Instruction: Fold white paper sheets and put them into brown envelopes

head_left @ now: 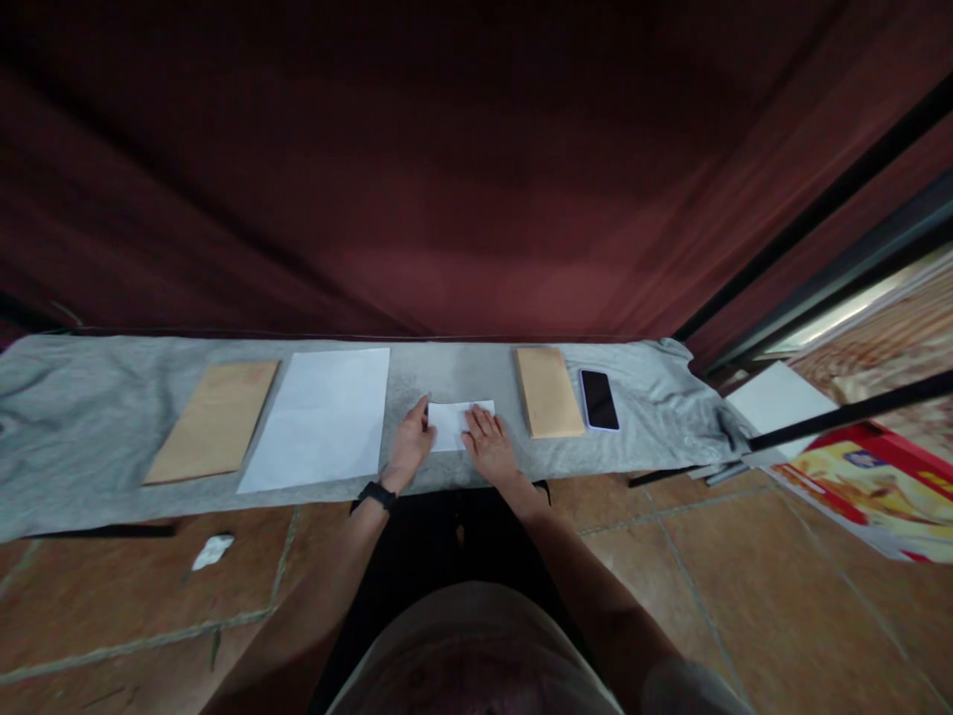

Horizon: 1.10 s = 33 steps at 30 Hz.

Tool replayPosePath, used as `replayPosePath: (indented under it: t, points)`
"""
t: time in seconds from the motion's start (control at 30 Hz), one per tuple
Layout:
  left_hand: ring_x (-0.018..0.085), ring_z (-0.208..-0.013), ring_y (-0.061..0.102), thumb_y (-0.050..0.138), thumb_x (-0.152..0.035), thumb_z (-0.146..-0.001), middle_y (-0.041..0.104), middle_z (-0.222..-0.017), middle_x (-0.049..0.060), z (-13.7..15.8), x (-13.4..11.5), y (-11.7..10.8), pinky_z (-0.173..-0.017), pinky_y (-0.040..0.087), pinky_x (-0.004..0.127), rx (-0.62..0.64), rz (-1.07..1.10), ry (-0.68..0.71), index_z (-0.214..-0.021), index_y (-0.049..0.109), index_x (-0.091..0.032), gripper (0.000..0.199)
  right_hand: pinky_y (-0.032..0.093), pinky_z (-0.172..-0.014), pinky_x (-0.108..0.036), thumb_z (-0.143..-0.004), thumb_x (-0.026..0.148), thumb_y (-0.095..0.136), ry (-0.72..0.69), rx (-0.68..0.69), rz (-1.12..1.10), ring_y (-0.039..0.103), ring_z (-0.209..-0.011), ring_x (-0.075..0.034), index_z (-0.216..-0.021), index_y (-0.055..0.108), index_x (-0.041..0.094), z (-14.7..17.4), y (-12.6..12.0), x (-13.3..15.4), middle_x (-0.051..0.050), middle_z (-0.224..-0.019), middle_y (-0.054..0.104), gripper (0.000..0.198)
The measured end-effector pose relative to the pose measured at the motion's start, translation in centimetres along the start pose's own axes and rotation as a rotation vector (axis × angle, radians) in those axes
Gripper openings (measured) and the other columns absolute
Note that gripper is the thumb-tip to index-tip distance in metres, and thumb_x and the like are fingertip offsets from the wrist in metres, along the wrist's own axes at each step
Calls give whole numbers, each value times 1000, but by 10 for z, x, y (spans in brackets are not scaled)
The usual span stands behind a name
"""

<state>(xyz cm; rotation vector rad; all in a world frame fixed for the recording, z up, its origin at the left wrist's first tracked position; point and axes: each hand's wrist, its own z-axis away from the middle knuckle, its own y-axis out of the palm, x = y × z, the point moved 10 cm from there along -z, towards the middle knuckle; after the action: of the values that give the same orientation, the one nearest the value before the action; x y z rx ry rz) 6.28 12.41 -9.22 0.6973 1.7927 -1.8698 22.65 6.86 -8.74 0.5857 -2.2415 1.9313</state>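
Note:
A small folded piece of white paper (448, 429) lies on the grey cloth in front of me. At its left edge is my left hand (412, 443), with a black watch on the wrist; the fingers are curled and closed on that edge. My right hand (491, 449) rests flat on the right part of the paper, fingers stretched out. To the left lies a large white sheet (320, 419), flat. On the right, nearest my right hand, is a brown paper envelope or packet (549, 392).
The grey cloth (462, 367) covers a long narrow table. Another brown envelope (215, 422) lies far left, and a phone (600, 399) sits at the right. Behind hangs a dark red curtain (476, 199). A red and yellow box (871, 487) stands off the right end.

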Motion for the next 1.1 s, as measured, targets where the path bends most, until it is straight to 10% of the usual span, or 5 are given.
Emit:
replayPosePath:
  t: [0.17, 0.37, 1.1]
  points:
    - [30, -137, 51, 38, -21, -98, 54, -147, 21, 27, -36, 8, -115, 40, 46, -142, -203, 165, -147, 50, -10, 52, 26, -124, -54, -106, 34, 40, -22, 20, 47, 32, -153, -28, -157, 40, 16, 3, 14, -1, -14, -163, 35, 53]
    - [27, -154, 30, 34, -41, -104, 42, -161, 16, 39, -72, 64, -125, 26, 48, 7, -204, 307, -155, 40, -11, 60, 20, -126, -52, -99, 19, 45, -88, 85, 86, 26, -155, -28, -161, 28, 14, 6, 18, 2, -15, -167, 27, 65]
    - [31, -156, 24, 35, -47, -102, 30, -165, 21, 36, -29, 40, -126, 20, 50, -88, -394, 201, -158, 32, -4, 70, 24, -124, -53, -107, 31, 35, 52, -55, 82, 37, -150, -31, -156, 39, 9, 10, 1, -28, -16, -161, 38, 54]
